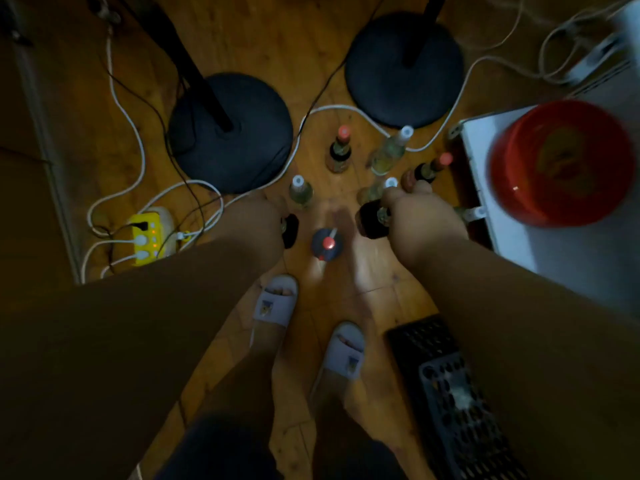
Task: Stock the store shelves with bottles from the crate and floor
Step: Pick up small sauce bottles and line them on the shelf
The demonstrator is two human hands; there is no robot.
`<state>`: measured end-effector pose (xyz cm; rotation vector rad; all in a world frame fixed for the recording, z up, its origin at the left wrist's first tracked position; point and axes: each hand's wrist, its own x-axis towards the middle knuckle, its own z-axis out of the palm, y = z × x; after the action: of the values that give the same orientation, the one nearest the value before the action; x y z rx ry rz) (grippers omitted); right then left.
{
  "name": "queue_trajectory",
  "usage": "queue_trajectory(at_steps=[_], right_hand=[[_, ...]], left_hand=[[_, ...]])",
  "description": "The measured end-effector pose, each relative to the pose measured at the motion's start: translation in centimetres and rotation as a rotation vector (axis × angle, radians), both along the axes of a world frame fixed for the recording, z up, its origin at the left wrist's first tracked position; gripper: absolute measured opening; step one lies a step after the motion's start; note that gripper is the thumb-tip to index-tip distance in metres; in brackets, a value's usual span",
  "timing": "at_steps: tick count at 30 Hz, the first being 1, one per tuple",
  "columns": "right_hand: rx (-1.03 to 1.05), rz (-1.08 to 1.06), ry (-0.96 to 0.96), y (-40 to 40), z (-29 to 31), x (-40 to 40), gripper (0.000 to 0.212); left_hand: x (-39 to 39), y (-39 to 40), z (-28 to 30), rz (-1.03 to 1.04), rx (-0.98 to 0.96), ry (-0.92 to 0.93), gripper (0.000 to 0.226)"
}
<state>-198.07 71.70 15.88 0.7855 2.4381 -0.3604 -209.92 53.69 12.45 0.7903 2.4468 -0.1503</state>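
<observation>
Standing on the wooden floor (311,64): three dark glass bottles with red caps (341,150), three clear bottles with white caps (300,190), clustered toward twelve o'clock of the feet. Left hand (256,220) grips one dark bottle (290,230); right hand (420,216) grips another dark bottle (372,220). One black perforated crate (450,393) at four o'clock. Two black round stand bases (230,133) beyond.
</observation>
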Motion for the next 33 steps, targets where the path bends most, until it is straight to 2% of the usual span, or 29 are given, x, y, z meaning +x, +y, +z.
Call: queue_trajectory(at_steps=[4,8,10,12,15,17,19,23,26,30,33], right_hand=[[0.011,-0.021,0.065,0.5,12.1,2.1,0.047],[0.056,-0.106,0.306,0.3,23.1,4.9,0.033],[0.081,-0.157,0.48,-0.1,28.0,7.0,0.022],[0.126,-0.261,0.631,-0.5,32.2,9.1,0.027],[0.228,-0.437,0.763,-1.5,37.8,11.8,0.038],[0.265,-0.538,0.89,-2.3,41.1,12.7,0.039],[0.261,-0.666,1.036,-3.5,44.0,13.1,0.038],[0.122,-0.971,1.42,-5.1,48.5,13.5,0.034],[0.12,-1.159,1.643,-5.4,51.6,15.3,0.029],[0.28,-1.25,1.762,-7.0,54.9,20.2,0.037],[0.306,-1.271,1.849,-9.3,56.7,24.7,0.037]], left_hand=[[1.8,-0.2,12.7,0.212,0.365,-0.025,0.036],[2.9,-0.3,24.9,0.351,0.663,-0.084,0.036],[3.3,0.2,29.7,0.311,0.753,-0.096,0.027],[3.8,0.9,33.9,0.263,0.816,-0.116,0.024],[4.9,2.0,38.8,0.159,1.021,-0.197,0.019],[5.4,3.1,41.9,0.053,1.105,-0.197,0.012],[6.2,4.5,44.9,0.001,1.183,-0.287,0.006],[8.4,7.0,49.2,-0.097,1.303,-0.455,0.012],[11.0,8.0,52.7,-0.215,1.337,-0.514,0.017],[16.5,8.4,56.7,-0.364,1.375,-0.58,0.027],[21.4,7.9,58.3,-0.452,1.39,-0.649,0.031]])
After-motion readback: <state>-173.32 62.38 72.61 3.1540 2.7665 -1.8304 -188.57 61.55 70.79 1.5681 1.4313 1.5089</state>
